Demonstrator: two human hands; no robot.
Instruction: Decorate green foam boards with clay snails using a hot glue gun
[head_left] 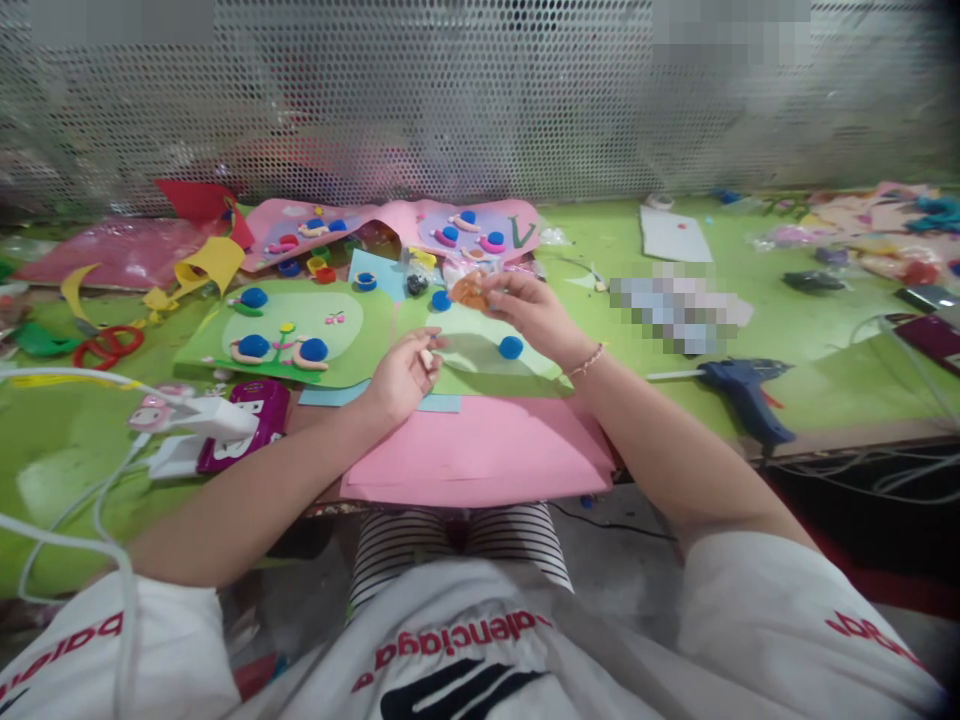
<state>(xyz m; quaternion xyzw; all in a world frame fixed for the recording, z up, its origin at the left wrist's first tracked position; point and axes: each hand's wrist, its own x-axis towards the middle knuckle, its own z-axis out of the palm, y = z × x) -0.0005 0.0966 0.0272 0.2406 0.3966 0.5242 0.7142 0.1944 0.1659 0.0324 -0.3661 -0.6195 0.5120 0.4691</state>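
Note:
My left hand (409,375) is closed over the green card, with a small pale piece showing at its fingertips. My right hand (529,308) pinches an orange translucent piece (470,293) above the card's right half. The green card (349,362) lies open; its left half bears several blue-shelled snail shapes and a green flower (286,340). On the right half sits a blue disc (511,347), and another blue disc (441,301) is near the orange piece. Pink sheets (480,450) lie under my wrists at the table edge.
Behind is a decorated pink card (405,218) by a perforated metal screen (450,100). A blue glue gun (746,395) lies right. Red scissors (109,347), a purple power strip (259,410) and white cables are left. A white card (673,235) lies back right.

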